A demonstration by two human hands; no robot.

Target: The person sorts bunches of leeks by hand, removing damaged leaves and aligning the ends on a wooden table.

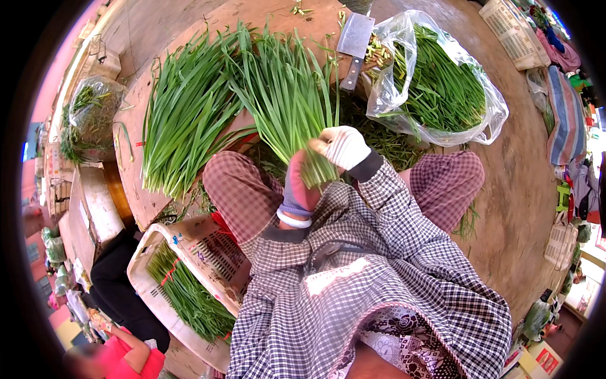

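Note:
My left hand (297, 189), in a purple and pink glove, is closed round the lower stems of a bunch of long green leafy stalks (278, 88). My right hand (344, 146), in a white knitted glove, has its fingers curled at the right side of that bunch; whether they pinch some stalks is unclear. A larger pile of the same stalks (180, 120) lies to the left on a round board (196, 22). A cleaver (355, 38) lies beyond my right hand, beside cut stem ends and a clear bag of greens (448, 88).
A white plastic crate (145, 278) holding banded stalks is at lower left. A person in pink (126, 357) is at the lower-left edge. A bag of greens (91, 110) stands at left. Crates (508, 31) and a striped sack (565, 120) are at right.

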